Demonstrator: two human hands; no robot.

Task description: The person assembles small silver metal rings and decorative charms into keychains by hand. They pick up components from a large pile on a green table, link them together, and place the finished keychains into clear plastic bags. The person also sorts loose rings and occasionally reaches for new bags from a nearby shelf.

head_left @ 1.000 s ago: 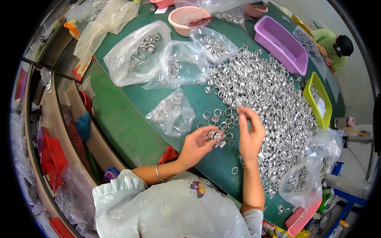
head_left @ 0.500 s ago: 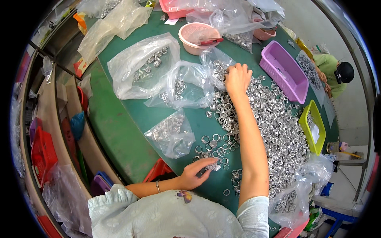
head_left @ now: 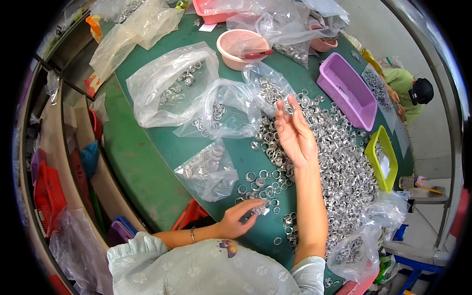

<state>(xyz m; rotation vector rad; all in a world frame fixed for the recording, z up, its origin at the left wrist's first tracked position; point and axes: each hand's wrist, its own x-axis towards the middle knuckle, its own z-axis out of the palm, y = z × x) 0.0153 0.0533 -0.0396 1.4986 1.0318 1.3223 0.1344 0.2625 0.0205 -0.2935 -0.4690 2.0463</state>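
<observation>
My left hand (head_left: 239, 219) is closed around a small cluster of silver rings (head_left: 260, 209), just above the near side of the green table. My right hand (head_left: 299, 135) is turned palm up over the far left part of a large heap of silver rings (head_left: 346, 169). Its fingers are apart, and I make out nothing held in them. Just beyond its fingertips lies a clear plastic bag (head_left: 260, 73) with rings at its mouth. Several loose rings (head_left: 259, 182) are scattered between the heap and my left hand.
Clear bags of rings (head_left: 209, 164) lie on the left of the green table (head_left: 162, 142). A pink basket (head_left: 231, 42) with a red object, a purple basket (head_left: 344, 86) and a lime tray (head_left: 386, 169) stand around the heap. A person in green (head_left: 400, 88) works at far right.
My right hand has drawn back from the bagged rings toward me and turned from palm down to palm up, its fingers opening. My left hand stays put with its rings.
</observation>
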